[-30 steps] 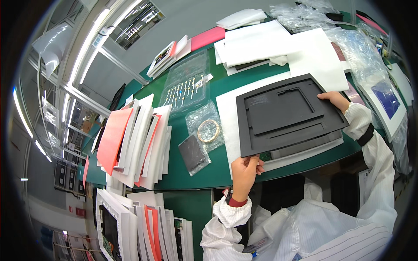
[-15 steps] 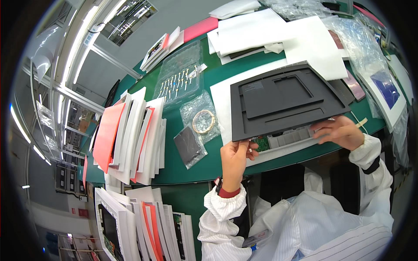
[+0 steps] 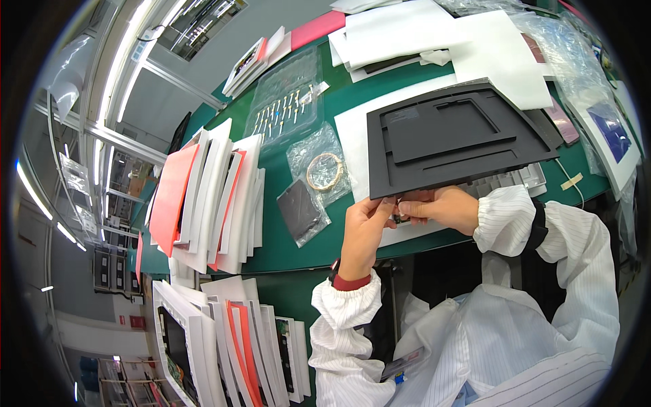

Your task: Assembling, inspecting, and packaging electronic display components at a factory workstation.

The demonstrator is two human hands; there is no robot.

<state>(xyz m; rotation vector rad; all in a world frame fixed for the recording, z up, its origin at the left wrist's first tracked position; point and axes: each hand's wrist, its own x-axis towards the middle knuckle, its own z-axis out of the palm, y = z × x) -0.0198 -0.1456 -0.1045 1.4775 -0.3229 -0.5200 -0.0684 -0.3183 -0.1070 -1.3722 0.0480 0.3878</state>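
Note:
A large black plastic cover (image 3: 447, 139) with a raised rectangular section is tilted above the green table. My left hand (image 3: 363, 225) pinches its near left corner, thumb on the edge. Right beside it, my right hand (image 3: 449, 209) has its fingers closed together under the cover's near edge, close to the left fingertips. What the right fingers hold, if anything, is too small and hidden to make out. Beneath the cover, a grey ribbed part (image 3: 505, 182) shows on white foam, and the cover hides most of it.
Left of the cover lie a bagged dark square piece (image 3: 299, 210), a bagged ring-shaped coil (image 3: 325, 171) and a clear tray (image 3: 288, 102) of small connectors. Foam-separated panels (image 3: 210, 197) stand in a stack at left. White foam sheets (image 3: 407, 34) and plastic wrap (image 3: 563, 68) lie at the back.
My right hand has moved left from the cover's right side to beside my left hand, its fingers closing. The cover stays in the left hand, and the whole view has shifted slightly.

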